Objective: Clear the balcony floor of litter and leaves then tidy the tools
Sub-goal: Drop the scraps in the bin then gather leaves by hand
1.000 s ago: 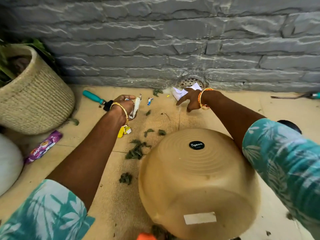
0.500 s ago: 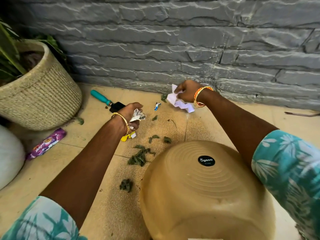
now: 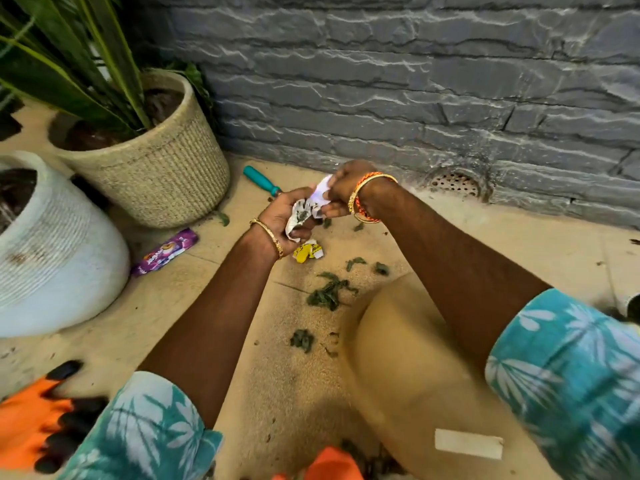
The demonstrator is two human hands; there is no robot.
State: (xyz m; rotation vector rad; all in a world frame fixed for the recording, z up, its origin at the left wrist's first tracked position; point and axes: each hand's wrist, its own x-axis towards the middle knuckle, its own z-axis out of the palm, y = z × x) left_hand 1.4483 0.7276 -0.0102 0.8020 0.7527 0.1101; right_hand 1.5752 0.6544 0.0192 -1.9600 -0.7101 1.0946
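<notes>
Crumpled paper [image 3: 304,213] held above floor betw. both hands: left hand [image 3: 287,216] curls round grey wad, right hand [image 3: 343,188] pinches white sheet [image 3: 321,192]. Yellow wrapper [image 3: 306,251], purple wrapper [image 3: 166,250], leaves [image 3: 329,293] lie on tiles nr teal-handled tool [image 3: 261,180] & woven pot [image 3: 156,168].

Teal tool [image 3: 261,180] head behind left hand [image 3: 285,218]; blurred upturned pot [image 3: 408,368].

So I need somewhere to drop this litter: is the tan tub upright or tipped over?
Tipped over: the tan tub shows its ridged underside and a white sticker, with no opening facing up.
</notes>
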